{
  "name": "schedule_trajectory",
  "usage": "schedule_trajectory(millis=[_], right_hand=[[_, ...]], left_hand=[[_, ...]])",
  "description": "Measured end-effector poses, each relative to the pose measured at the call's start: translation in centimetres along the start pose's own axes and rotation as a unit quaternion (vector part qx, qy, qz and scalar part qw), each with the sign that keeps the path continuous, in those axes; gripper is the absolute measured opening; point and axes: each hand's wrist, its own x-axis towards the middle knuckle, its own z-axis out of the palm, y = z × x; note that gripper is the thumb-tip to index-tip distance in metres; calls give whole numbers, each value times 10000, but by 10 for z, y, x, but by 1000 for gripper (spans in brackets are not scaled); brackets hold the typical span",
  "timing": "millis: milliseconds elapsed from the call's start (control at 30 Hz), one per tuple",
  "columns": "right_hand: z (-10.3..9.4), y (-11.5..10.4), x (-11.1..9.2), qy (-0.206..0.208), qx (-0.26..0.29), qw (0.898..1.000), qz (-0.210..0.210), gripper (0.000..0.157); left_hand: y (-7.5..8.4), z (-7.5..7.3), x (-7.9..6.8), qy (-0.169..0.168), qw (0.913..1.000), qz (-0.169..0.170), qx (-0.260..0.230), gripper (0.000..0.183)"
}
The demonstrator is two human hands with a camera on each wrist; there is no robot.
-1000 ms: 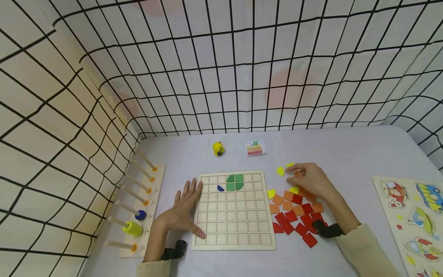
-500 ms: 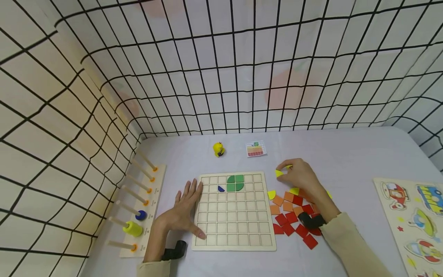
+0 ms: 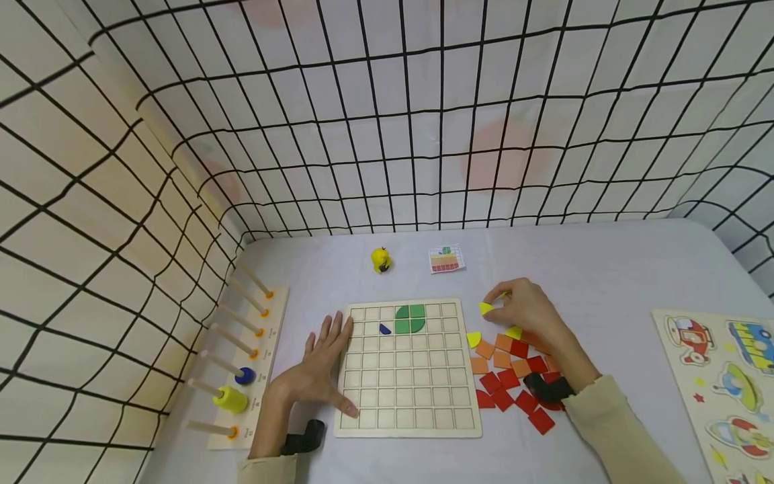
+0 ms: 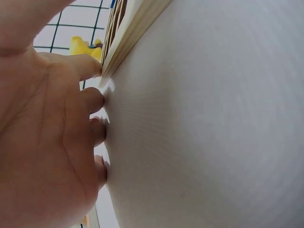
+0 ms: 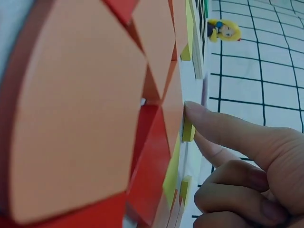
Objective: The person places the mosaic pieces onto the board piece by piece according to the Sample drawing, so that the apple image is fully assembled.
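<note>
My right hand point(image 3: 527, 308) pinches a yellow quarter-round tile point(image 3: 486, 308) between thumb and forefinger, beyond the loose tiles. The right wrist view shows the tile point(image 5: 188, 130) low at the tabletop, under a fingertip, with the other fingers curled. Spread out flat, my left hand point(image 3: 317, 373) lies along the left side of a wooden grid board point(image 3: 411, 433), its thumb over the near left corner. In the left wrist view its fingertips meet the cloth and the board's edge. Green tiles point(image 3: 410, 319) and a small blue tile point(image 3: 385, 329) sit in the board's upper rows.
Right of the board lie several red tiles point(image 3: 541, 421), orange tiles point(image 3: 502, 360) and more yellow tiles point(image 3: 474, 339). A pattern card point(image 3: 447, 259) and a yellow figurine point(image 3: 380, 259) stand behind. A peg stand point(image 3: 242, 437) is at left, a picture puzzle point(image 3: 719, 390) at right.
My right hand has moved left and taken a yellow quarter-round tile between thumb and forefinger. Over the last half second that tile has tilted and shifted slightly nearer. My left hand stays in place.
</note>
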Motion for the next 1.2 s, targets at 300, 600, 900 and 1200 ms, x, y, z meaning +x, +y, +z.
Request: schedule_trajectory(millis=[300, 600, 900, 1200], right_hand=[[6, -11, -14, -15, -492, 9983, -317, 28], [38, -46, -30, -710, 390, 9945, -668, 24], [55, -56, -30, -570, -25, 9957, -734, 18], [57, -60, -31, -566, -124, 9951, -804, 18]], left_hand=[[-2, 0, -1, 7, 10000, 21, -18, 159], [2, -1, -1, -9, 9999, -112, 101, 159], [5, 0, 1, -28, 9996, -192, 187, 160], [4, 0, 0, -19, 9997, -186, 165, 159]])
